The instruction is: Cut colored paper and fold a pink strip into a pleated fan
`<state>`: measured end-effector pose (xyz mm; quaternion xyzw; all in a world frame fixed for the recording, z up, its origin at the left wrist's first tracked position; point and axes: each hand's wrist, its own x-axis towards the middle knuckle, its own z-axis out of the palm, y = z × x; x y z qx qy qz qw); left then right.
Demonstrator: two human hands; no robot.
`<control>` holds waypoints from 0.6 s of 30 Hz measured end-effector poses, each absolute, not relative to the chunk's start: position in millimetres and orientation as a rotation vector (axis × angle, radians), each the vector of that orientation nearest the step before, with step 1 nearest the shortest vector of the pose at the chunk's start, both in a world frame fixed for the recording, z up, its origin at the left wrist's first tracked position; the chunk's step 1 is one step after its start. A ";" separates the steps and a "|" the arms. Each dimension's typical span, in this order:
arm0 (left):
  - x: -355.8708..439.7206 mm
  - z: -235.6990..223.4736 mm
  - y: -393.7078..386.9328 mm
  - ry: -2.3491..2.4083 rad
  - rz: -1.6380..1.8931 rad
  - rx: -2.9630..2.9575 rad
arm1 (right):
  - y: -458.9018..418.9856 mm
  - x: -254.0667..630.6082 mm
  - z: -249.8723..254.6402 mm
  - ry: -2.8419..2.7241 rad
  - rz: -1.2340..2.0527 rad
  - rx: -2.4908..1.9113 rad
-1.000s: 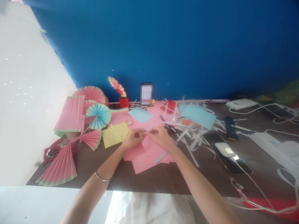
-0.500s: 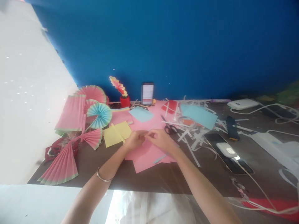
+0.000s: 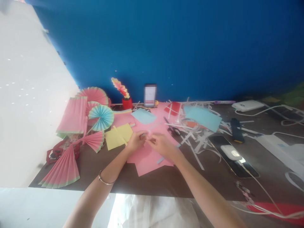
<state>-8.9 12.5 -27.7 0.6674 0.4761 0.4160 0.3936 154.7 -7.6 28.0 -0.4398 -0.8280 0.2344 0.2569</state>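
Note:
My left hand (image 3: 136, 141) and my right hand (image 3: 161, 145) meet above the pink paper sheets (image 3: 149, 164), fingers of both pinched close together. Something small and pale shows between the fingertips; it is too small and blurred to name. Left of my left hand lies a yellow paper sheet (image 3: 112, 141) with a narrow yellow strip across it. Just beyond my right hand is a pair of dark scissors (image 3: 174, 130). A light blue strip (image 3: 161, 160) rests on the pink paper under my right wrist.
Folded paper fans (image 3: 64, 167) crowd the left side. A phone (image 3: 150, 95) leans against the blue wall, beside a red pot (image 3: 127, 103). White paper strips (image 3: 197, 142) and a blue sheet (image 3: 204, 117) are scattered on the right, near another phone (image 3: 228, 164) carrying a white case (image 3: 231, 153).
My right hand has shifted slightly down, and its fingers have changed their bend. My left fingers have moved a little. Things on the table look the same.

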 end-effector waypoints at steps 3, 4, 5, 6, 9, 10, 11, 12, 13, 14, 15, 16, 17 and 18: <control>-8.1 -24.3 12.1 1.196 1.057 1.704 | -10.5 153.1 32.3 -2.237 0.637 -1.199; -7.9 -22.9 12.1 1.197 1.054 1.709 | -11.0 152.8 33.1 -2.230 0.644 -1.205; -7.8 -21.6 12.2 1.204 1.050 1.712 | -10.9 152.9 33.6 -2.221 0.659 -1.210; -8.0 -20.3 12.4 1.213 1.044 1.709 | -10.4 153.4 33.9 -2.207 0.681 -1.214; -9.7 -16.3 13.4 1.228 1.012 1.688 | -5.3 158.4 34.8 -2.122 0.753 -1.223; -10.6 -14.7 13.5 1.218 0.996 1.681 | -2.7 161.2 35.1 -2.085 0.766 -1.227; -11.6 -12.8 13.4 1.200 0.978 1.671 | 0.0 164.3 35.5 -2.049 0.776 -1.235; -12.6 -10.6 13.1 1.176 0.961 1.661 | 2.7 167.6 35.9 -2.015 0.783 -1.246; -13.5 -8.4 12.5 1.146 0.946 1.650 | 5.2 170.8 36.4 -1.983 0.793 -1.259; -14.3 -6.1 11.6 1.111 0.932 1.637 | 7.3 173.7 37.0 -1.955 0.802 -1.270; -14.8 -4.0 10.6 1.080 0.920 1.623 | 9.0 176.2 37.7 -1.930 0.811 -1.281; -15.3 -2.3 9.7 1.054 0.909 1.609 | 10.1 178.2 38.6 -1.910 0.818 -1.289; -15.5 -1.1 8.8 1.030 0.902 1.598 | 10.7 179.6 39.6 -1.896 0.825 -1.295; -15.6 -0.4 8.2 1.009 0.905 1.589 | 10.9 180.6 40.6 -1.888 0.831 -1.302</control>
